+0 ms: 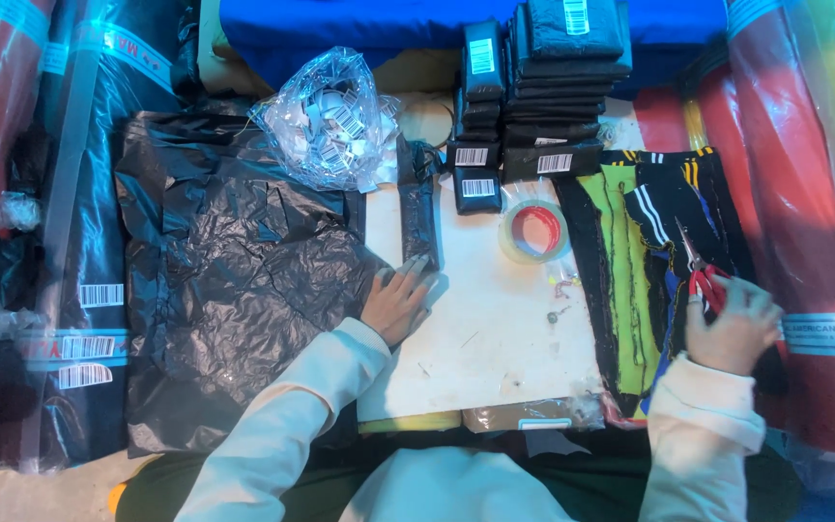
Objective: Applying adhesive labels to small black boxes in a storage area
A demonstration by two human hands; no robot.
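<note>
My left hand lies flat, fingers apart, on the edge of a pile of crumpled black plastic bags where it meets the white board. My right hand grips red-handled scissors, blades pointing away over a stack of black fabric pieces with green, white and yellow stripes. Both sleeves are pale.
A roll of clear tape with a red core lies on the board. Stacks of black wrapped packets with barcode labels stand at the back. A clear bag of barcode stickers sits behind the black bags. Wrapped fabric rolls flank both sides.
</note>
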